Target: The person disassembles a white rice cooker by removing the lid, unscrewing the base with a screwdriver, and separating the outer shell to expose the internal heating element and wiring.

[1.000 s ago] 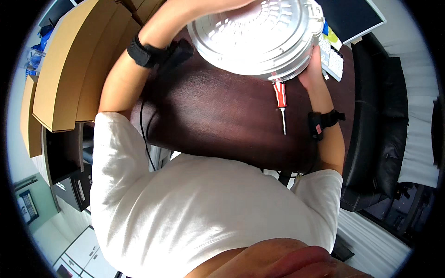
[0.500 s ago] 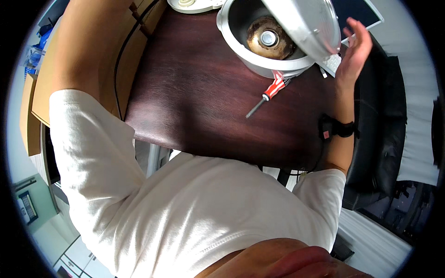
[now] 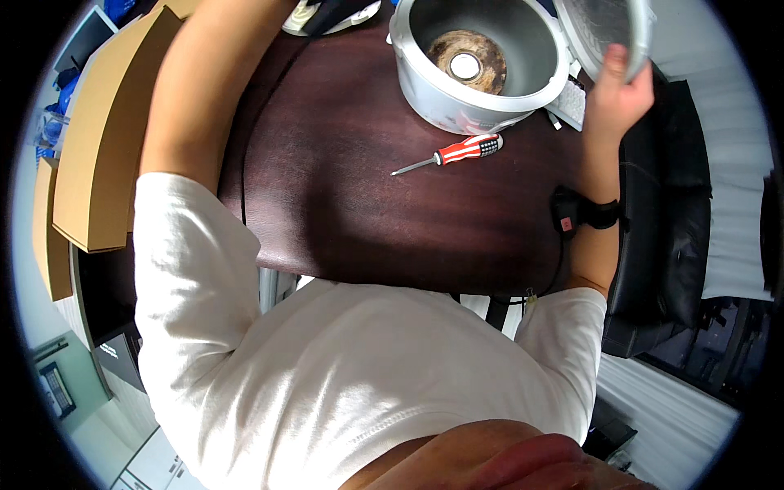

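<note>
A silver-grey rice cooker (image 3: 457, 106) stands open at the far side of the table, without an inner pot. Inside, its round heating plate (image 3: 490, 55) is stained brown, with a pale button in the middle. My right hand (image 3: 619, 98) is closed on the edge of the lid (image 3: 600, 28), which stands raised to the right of the opening. Whether the lid is hinged to the body I cannot tell. A screwdriver (image 3: 469, 149) with a red and white patterned handle lies in front of the cooker, tip to the left. My left arm reaches past the top edge, its hand out of view.
The dark red-brown table (image 3: 367, 220) carries a white part (image 3: 347, 23) at the far left, partly behind a dark object. A white keyboard (image 3: 569, 104) lies behind the cooker's right side. Cardboard boxes (image 3: 114, 139) stand left; a black chair (image 3: 682, 220) stands right.
The lid has swung right, off the cooker's opening, and my right hand has closed on its edge. The screwdriver has turned flatter and shifted slightly. My left arm has moved right.
</note>
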{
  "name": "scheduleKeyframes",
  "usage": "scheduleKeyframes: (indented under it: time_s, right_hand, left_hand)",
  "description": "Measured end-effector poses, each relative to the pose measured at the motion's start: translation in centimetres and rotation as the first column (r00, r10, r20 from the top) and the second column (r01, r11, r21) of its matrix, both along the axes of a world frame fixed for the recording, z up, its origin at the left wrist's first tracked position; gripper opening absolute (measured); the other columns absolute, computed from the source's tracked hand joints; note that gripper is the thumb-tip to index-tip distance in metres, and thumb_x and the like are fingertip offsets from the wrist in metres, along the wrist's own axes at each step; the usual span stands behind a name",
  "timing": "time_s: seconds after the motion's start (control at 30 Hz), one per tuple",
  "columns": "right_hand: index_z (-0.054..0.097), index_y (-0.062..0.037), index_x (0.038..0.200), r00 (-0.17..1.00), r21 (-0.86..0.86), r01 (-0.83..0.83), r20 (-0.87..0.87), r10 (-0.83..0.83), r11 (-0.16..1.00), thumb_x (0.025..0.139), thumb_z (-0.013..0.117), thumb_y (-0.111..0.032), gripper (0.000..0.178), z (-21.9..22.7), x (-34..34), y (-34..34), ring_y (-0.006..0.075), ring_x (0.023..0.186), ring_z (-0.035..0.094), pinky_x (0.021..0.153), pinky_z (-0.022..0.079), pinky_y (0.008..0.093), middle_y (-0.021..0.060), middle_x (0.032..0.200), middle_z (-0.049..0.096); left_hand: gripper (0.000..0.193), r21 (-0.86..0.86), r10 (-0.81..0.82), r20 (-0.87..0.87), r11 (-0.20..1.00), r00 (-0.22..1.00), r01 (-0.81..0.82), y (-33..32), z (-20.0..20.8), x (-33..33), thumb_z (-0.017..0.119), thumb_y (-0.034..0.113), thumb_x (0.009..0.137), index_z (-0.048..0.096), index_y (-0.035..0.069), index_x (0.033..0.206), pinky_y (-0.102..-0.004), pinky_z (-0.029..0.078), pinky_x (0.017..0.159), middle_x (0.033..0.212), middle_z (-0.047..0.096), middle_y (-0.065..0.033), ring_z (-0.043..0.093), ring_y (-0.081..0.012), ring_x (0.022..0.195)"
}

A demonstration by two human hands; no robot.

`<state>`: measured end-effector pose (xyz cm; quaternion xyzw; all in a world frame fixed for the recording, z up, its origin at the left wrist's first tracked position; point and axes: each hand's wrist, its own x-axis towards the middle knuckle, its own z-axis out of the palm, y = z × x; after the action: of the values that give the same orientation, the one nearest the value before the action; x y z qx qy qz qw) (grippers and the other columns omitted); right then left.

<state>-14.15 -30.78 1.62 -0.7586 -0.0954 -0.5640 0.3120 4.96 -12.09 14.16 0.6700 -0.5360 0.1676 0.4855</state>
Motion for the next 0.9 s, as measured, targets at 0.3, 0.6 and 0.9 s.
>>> scheduleKeyframes:
  time_s: [0.3, 0.6, 0.9]
  right_hand:
    - [0.055, 0.0086, 0.127, 0.938, 0.481, -0.319, 0.283, 0.199, 0.817, 0.108, 0.056, -0.03, 0.044, 0.8, 0.8, -1.7, 0.0196, 0.107, 0.065, 0.097, 0.051, 0.0359, 0.0158, 0.119, 0.066]
    - [0.054, 0.0107, 0.135, 0.947, 0.617, -0.312, 0.261, 0.186, 0.723, 0.11, 0.05, -0.032, 0.05, 2.8, 2.6, -3.5, 0.0294, 0.113, 0.066, 0.1, 0.051, 0.0404, 0.0197, 0.127, 0.066]
    - [0.04, 0.0067, 0.149, 0.873, 0.739, -0.348, 0.032, 0.486, 0.577, 0.112, 0.041, -0.035, 0.056, 2.4, 4.0, -5.5, 0.0311, 0.136, 0.053, 0.114, 0.046, 0.0441, 0.0228, 0.147, 0.052]
  left_hand:
    - [0.059, 0.587, -0.234, 0.165, 0.804, 0.958, 0.095, 7.1, -12.9, -8.6, 0.081, 0.056, 0.077, 0.073, 0.002, 0.101, -0.0441, 0.053, 0.083, 0.087, 0.069, -0.0175, 0.067, -0.0357, 0.09]
    - [0.054, 0.324, -0.085, 0.535, 0.939, 0.841, -0.111, 5.6, -15.6, -7.2, 0.076, 0.058, 0.083, 0.067, 0.005, 0.078, -0.0413, 0.05, 0.062, 0.066, 0.061, -0.0138, 0.065, -0.0319, 0.067]
    - [0.063, 0.216, 0.058, 0.375, 0.965, 0.925, -0.148, 4.4, -8.2, -6.9, 0.077, 0.058, 0.081, 0.072, -0.003, 0.067, -0.0388, 0.049, 0.055, 0.057, 0.06, -0.0178, 0.061, -0.0319, 0.052]
